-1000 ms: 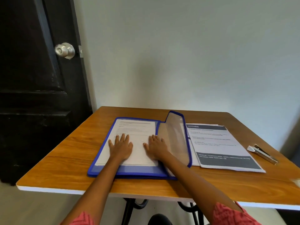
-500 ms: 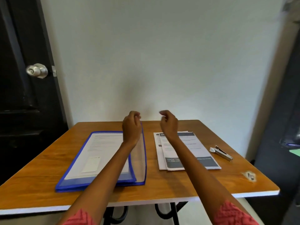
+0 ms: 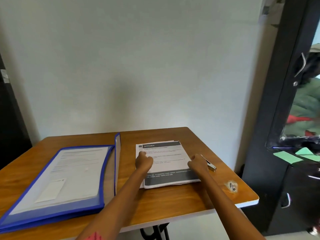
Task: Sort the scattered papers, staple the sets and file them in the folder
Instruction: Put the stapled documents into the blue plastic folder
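Both hands have come down since half a second ago, from raised above the table to the stack of papers (image 3: 165, 163). Left hand (image 3: 143, 161) lies on the stack's left half, fingers loosely curled and knuckles up, gripping nothing that can be made out. Right hand (image 3: 197, 163) sits at the stack's right edge, fingers curled under; whether they pinch the sheets cannot be told. Stack consists of white printed sheets, slightly fanned at the near left corner, with a dark grey band across the top and another across the bottom. Header reads "KITCHEN" in white capitals; remaining lines are too small to read. It lies flat on the right half of the table (image 3: 173, 196), a smooth, orange-brown wood-grain top with a white edge. Stapler (image 3: 210, 165), slim and metallic, rests just beside the right hand, partly hidden by it. Folder (image 3: 57, 187) occupies the left half of the table, well apart from the stack: clear plastic bordered in blue, its cover over a printed sheet, with one clear flap standing upright along the right side. Small worn patch (image 3: 231, 186) marks the table surface near the right corner.
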A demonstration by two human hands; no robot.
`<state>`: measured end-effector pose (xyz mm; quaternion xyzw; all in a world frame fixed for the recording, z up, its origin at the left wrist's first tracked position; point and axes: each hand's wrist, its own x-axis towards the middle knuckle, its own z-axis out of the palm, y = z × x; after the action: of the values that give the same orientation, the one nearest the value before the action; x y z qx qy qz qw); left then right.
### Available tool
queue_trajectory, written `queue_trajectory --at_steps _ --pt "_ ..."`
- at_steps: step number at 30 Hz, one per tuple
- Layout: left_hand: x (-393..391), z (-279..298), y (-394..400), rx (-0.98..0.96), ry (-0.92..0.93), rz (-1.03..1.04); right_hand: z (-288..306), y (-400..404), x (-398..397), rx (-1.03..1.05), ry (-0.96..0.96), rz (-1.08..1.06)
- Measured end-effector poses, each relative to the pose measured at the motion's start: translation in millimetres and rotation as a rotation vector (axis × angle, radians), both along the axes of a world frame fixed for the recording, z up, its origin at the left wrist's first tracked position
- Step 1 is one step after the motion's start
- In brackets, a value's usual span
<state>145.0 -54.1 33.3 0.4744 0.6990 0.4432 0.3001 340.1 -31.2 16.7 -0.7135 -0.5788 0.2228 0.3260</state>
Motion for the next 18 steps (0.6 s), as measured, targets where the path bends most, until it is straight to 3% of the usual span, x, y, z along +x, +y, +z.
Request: queue_trajectory --at_steps 6,10,18 --pt "-12 -13 23 -0.058 -0.121 0.066 -7 17 -2 -0.03 0.084 0.011" --pt "-12 -15 31 -0.091 -0.204 -0.004 -15 15 -4 -0.004 0.175 0.003" --pt "-17 10 25 0.188 -0.234 -0.051 7 5 -1 0.214 0.559 0.065"
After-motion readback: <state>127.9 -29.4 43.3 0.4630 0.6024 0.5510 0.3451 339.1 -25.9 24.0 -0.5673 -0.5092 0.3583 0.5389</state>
